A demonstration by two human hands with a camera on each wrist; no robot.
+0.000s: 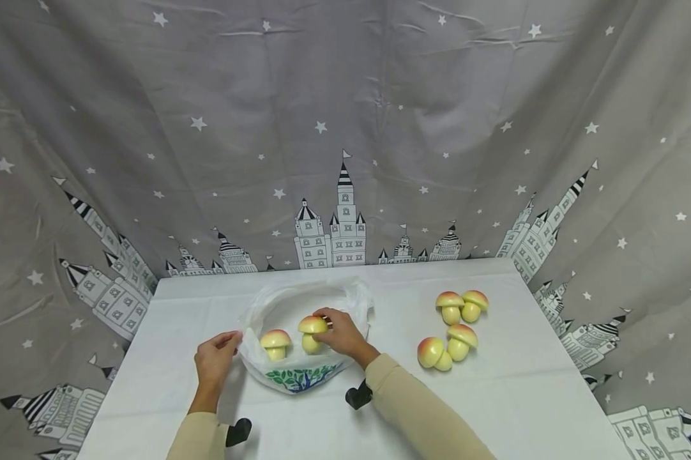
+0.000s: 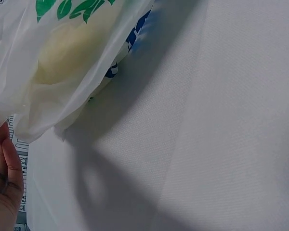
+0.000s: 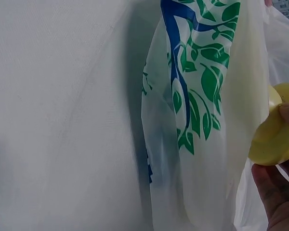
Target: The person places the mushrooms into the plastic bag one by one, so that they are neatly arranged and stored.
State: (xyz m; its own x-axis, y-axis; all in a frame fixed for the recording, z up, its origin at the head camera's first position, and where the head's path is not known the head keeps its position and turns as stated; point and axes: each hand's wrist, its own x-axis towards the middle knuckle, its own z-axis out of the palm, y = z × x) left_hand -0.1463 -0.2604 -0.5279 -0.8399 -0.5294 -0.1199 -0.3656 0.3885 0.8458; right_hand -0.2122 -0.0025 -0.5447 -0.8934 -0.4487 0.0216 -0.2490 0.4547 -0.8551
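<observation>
A white plastic bag [image 1: 252, 361] with a green and blue tree print lies with its mouth spread wide. My left hand [image 1: 214, 361] pinches the bag's left rim between thumb and fingers. In my right hand [image 1: 342, 333] is a yellow toy mushroom [image 1: 311, 326] with a reddish cap, held over the bag's opening. The right wrist view shows the thumb and fingers around this mushroom [image 3: 272, 144], partly behind the bag's wall. Another toy mushroom [image 1: 275, 343] sits inside the bag on the left. A pale yellow shape shows through the plastic bag [image 2: 19, 115] in the left wrist view.
On the right of the white-covered table [image 1: 529, 396] lie two pairs of similar mushrooms, one pair [image 1: 450, 306] farther back and one pair [image 1: 432, 351] nearer. A grey curtain [image 1: 380, 128] printed with castles and stars hangs behind the table and along its sides.
</observation>
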